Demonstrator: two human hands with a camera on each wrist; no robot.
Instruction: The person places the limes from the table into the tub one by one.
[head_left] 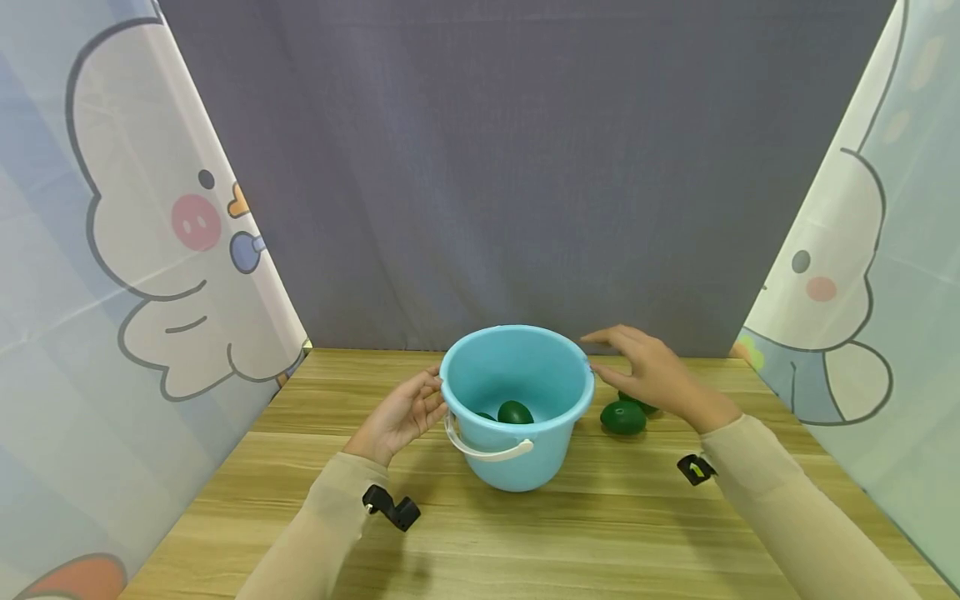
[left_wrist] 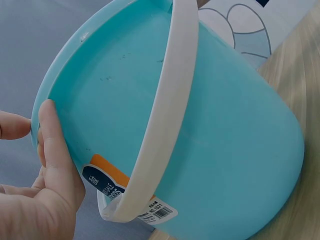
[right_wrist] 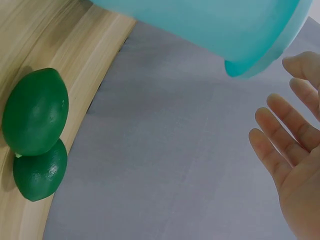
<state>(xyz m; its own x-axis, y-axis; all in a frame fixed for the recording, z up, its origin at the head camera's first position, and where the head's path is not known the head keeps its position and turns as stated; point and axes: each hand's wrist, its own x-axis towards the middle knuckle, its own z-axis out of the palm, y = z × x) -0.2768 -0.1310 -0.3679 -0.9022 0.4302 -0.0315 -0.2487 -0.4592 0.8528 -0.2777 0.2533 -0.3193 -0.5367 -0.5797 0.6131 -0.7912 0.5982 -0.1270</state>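
Observation:
A light-blue plastic bucket (head_left: 517, 458) stands upright on the wooden table, its white handle (head_left: 491, 454) hanging down in front. Inside lie a dark green avocado (head_left: 515, 412) and part of another, mostly hidden by the rim. My left hand (head_left: 405, 412) pinches the bucket's left rim; the left wrist view shows its thumb (left_wrist: 52, 130) just beneath the lip and a fingertip (left_wrist: 17, 126) at the outer edge. On the other side my right hand (head_left: 652, 371) hovers beside the right rim, fingers loosely spread, holding nothing. Below it, two glossy avocados (head_left: 623, 417) lie touching on the table.
The wooden table (head_left: 600, 533) ends at a grey curtain (head_left: 525, 167) behind the bucket. Cartoon-printed cloths (head_left: 150, 250) hang at both sides. A label (left_wrist: 107, 180) is stuck on the bucket's wall. Small black mounts (head_left: 392, 507) sit on both wrists.

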